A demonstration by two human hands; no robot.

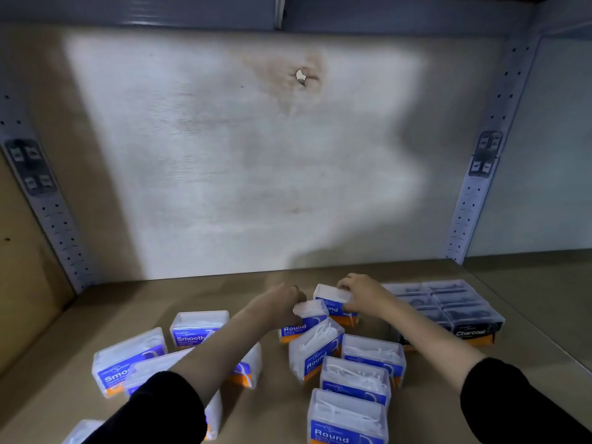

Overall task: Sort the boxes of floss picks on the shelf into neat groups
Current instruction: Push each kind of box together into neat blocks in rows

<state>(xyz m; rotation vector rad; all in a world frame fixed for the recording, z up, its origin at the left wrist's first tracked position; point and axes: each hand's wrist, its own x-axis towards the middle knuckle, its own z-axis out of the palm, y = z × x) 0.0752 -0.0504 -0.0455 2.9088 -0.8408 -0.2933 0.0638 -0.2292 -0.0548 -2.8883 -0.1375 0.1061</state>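
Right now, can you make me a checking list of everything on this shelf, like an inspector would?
Surface: brown board shelf, with boxes spread over its front part.
Job's things: clear plastic boxes with blue "Smooth" labels lie loose at the left. Clear plastic boxes with blue "Round" labels sit in the middle, with one tilted Round box among them. Dark "Charcoal" boxes form a tidy block at the right.
Clutter: nothing seen.
Hands: left hand holds the top of the rear-left Round box; right hand grips the rear-right Round box.
Cables: nothing seen.
Surroundings: pale back wall with a brown stain; grey perforated uprights at both sides.
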